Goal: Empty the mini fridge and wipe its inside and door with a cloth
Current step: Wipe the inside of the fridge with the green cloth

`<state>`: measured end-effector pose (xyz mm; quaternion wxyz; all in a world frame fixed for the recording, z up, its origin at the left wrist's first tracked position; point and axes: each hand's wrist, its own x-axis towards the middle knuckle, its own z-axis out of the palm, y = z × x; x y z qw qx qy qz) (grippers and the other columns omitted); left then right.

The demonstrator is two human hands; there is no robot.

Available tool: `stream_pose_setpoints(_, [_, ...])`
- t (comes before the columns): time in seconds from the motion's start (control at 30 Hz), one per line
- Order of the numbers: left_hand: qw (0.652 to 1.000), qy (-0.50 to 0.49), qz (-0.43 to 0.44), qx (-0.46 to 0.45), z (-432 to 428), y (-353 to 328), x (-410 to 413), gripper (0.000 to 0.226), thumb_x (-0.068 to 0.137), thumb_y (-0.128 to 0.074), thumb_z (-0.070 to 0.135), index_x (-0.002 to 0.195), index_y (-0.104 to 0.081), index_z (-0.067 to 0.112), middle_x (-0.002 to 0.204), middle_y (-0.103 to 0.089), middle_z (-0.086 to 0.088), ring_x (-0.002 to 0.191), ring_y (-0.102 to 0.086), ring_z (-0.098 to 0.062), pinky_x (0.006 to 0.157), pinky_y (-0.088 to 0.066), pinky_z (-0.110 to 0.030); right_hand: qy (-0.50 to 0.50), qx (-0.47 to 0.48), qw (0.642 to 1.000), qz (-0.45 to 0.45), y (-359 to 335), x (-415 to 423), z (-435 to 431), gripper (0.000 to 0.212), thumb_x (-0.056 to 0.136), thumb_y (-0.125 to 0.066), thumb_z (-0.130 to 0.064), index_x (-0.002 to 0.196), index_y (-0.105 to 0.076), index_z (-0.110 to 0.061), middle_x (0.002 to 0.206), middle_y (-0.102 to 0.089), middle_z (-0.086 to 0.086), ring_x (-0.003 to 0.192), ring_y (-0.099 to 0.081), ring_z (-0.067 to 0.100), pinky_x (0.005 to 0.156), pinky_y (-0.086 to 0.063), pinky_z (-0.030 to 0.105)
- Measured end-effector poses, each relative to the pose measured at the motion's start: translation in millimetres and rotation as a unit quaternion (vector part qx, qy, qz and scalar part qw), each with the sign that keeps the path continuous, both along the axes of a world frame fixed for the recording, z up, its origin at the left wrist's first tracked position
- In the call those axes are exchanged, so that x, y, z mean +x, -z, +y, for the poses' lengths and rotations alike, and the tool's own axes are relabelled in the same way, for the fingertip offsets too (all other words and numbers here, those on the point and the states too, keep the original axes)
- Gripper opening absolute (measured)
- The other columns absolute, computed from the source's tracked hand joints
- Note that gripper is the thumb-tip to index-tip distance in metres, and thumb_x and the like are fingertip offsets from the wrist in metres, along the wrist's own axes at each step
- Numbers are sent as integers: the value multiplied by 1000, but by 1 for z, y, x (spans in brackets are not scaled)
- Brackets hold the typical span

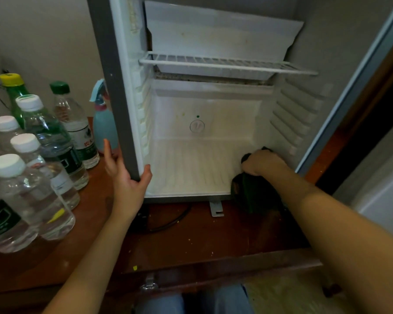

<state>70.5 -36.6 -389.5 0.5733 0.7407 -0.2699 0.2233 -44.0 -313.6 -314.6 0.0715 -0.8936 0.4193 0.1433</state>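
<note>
My right hand [262, 163] is balled around the dark cloth [252, 196], soft and limp so I'd keep it bunched in the palm, at the mini fridge [191, 171] floor's 4 o'clock corner, my left hand [125, 175] clasping its 9 o'clock edge.

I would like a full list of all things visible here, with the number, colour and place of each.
wooden top: one, reddish brown, under everything.
mini fridge: one, white inside, grey frame, open, on the top.
wire shelf: one, white, upper fridge.
dial: one, white, fridge back wall.
cloth: one, dark green, fridge floor, right front corner.
water bottles: five, clear, white caps, left of fridge.
green-capped bottle: one, clear, behind them.
green bottle: one, yellow cap, far left.
spray bottle: one, light blue, beside fridge's left wall.
cable: one, black, below fridge.
left hand: grips fridge's left front edge.
right hand: grips the cloth.
</note>
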Motion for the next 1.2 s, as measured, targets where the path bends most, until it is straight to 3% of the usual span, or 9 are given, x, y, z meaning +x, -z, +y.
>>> stream_pose_setpoints(0.2, [1000,-1,4,4,0,-1,-3,72,84,-69,10,144,-31,9,155,2,-4,137,0,1,116,-13,-35,41,0,999,-34,3,-51,36,32,95,-42,-28,71,-48,-7,76,-52,7,62,-48,18,50,-39,24])
stream_pose_setpoints(0.33, [1000,-3,16,-3,0,-2,-5,69,83,-70,13,143,-34,7,158,1,-10,136,2,1,115,-11,-32,53,110,987,-104,-19,-71,48,25,95,-47,-27,95,-57,-4,90,-57,7,71,-51,18,58,-42,26])
stream_pose_setpoints(0.43, [1000,9,19,15,7,0,-1,75,79,-63,44,143,-37,16,159,3,-3,139,2,-3,115,-13,-39,115,348,871,-329,-38,-78,62,14,93,-56,-21,91,-59,-7,88,-62,14,80,-60,28,73,-50,34])
stream_pose_setpoints(0.5, [999,21,21,24,14,0,1,80,75,-59,58,144,-33,27,158,6,8,142,3,-5,116,-15,-41,110,399,797,-440,-41,-65,66,14,94,-54,-18,99,-61,-6,87,-64,14,77,-61,27,72,-50,34])
stream_pose_setpoints(0.63, [996,50,69,-38,23,-15,-2,79,75,-43,78,142,-21,43,157,-1,12,141,0,4,105,-10,-1,103,360,757,-535,-30,-3,58,38,93,-54,-17,131,-50,-13,111,-62,13,93,-62,26,74,-54,34])
stream_pose_setpoints(0.73, [973,67,160,-150,10,-26,0,58,79,-35,74,132,-27,51,158,-14,8,142,-15,-3,106,-18,-7,128,324,784,-513,-13,43,46,53,93,-54,-15,143,-37,-14,132,-51,15,114,-53,33,96,-48,39])
stream_pose_setpoints(0.87, [928,19,246,-279,-16,-26,7,49,89,-34,57,132,-39,34,145,-36,12,132,-34,-4,117,-24,-34,84,294,868,-391,0,86,49,40,95,-51,-20,130,-47,0,126,-55,20,110,-54,33,90,-47,35])
stream_pose_setpoints(0.93, [916,10,260,-305,-18,-21,11,58,83,-40,64,131,-45,31,143,-43,12,131,-40,-6,114,-29,-35,21,286,893,-348,1,106,62,46,94,-52,-21,133,-45,0,128,-54,19,110,-55,32,86,-46,32])
stream_pose_setpoints(1.2, [907,5,292,-305,-17,-11,20,51,81,-35,61,121,-53,34,130,-57,8,124,-51,-11,108,-36,-35,-150,264,905,-297,6,163,116,40,94,-48,-18,132,-50,-4,125,-58,17,107,-57,30,91,-49,35])
